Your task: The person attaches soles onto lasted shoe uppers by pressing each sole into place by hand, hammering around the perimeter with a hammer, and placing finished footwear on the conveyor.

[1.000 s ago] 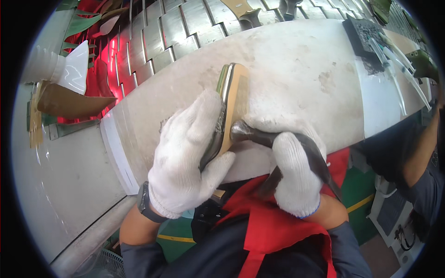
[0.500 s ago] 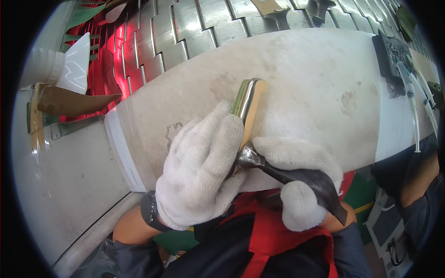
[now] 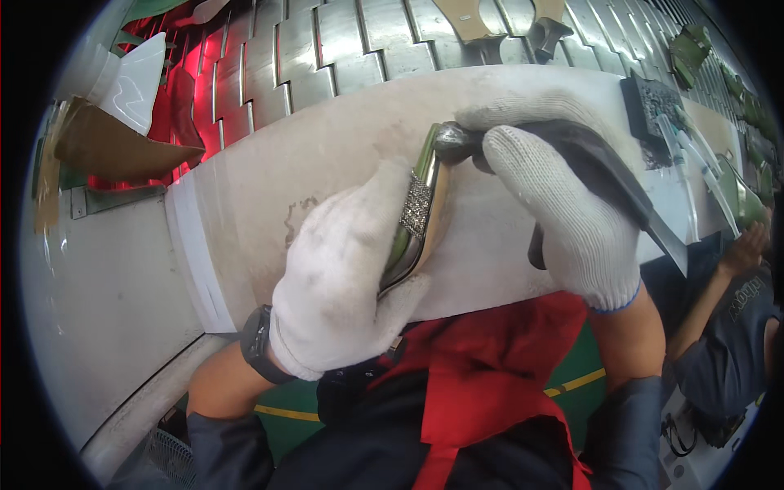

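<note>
- Faintly, pale lettering (image 3: 744, 296) shows on a co-worker's dark shirt (image 3: 719, 355), which the right rim cuts off.
- The person's gloved left hand (image 3: 339, 269) clasps the shoe (image 3: 416, 207) over the tabletop (image 3: 510, 257), hiding much of it; whether shoe and tabletop touch is unclear.
- The gloved right hand (image 3: 572, 208) wraps around a dark tool (image 3: 600, 153), its rounded head at the shoe's far end, its grip partly covered.

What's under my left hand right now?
Your left hand partly covers a shoe-shaped piece; its tan, green and glittery surfaces show beside the hand. Whatever lies directly beneath the hand is covered, so I can't tell.
</note>
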The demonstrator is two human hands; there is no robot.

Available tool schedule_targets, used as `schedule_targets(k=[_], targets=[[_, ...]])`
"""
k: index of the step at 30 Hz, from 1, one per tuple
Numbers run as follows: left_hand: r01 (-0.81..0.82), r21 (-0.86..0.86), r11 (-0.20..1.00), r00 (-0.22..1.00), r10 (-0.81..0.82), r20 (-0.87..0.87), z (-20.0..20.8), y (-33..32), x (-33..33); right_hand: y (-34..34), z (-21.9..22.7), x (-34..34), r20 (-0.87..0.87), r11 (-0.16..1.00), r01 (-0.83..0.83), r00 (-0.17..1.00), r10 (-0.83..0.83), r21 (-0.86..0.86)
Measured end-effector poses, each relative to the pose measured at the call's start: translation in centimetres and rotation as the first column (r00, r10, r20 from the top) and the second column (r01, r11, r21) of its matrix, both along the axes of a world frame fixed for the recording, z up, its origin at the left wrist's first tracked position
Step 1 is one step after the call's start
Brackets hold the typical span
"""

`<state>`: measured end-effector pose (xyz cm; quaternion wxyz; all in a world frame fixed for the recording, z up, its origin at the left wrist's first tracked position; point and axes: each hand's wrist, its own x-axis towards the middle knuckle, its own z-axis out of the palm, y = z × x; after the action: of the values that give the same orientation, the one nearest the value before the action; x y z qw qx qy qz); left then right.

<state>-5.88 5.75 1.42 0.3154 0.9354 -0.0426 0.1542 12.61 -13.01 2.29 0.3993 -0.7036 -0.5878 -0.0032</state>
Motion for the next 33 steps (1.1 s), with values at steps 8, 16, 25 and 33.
schedule_targets(k=[8, 16, 25, 33], targets=[[-0.033, -0.061, 0.998, 0.997, 0.029, -0.066, -0.4, 0.4, -0.8, -0.6, 4.0, -3.1, -0.687, 0.936, -0.111, 0.709, -0.16, -0.333], [-0.029, -0.103, 0.994, 0.998, 0.024, -0.055, -0.5, 0.8, -0.8, 2.1, 2.2, 1.4, -0.475, 0.968, 0.114, 0.854, -0.211, -0.225], [-0.045, -0.106, 0.993, 0.999, 0.048, 0.02, -1.2, 0.8, -1.0, 0.3, 4.7, -3.8, -0.707, 0.89, -0.12, 0.657, -0.262, -0.44], [-0.037, -0.142, 0.989, 0.998, 0.044, 0.05, -1.4, 0.4, -1.0, 0.3, 4.9, -3.7, -0.323, 0.851, -0.214, 0.945, 0.056, -0.48]])
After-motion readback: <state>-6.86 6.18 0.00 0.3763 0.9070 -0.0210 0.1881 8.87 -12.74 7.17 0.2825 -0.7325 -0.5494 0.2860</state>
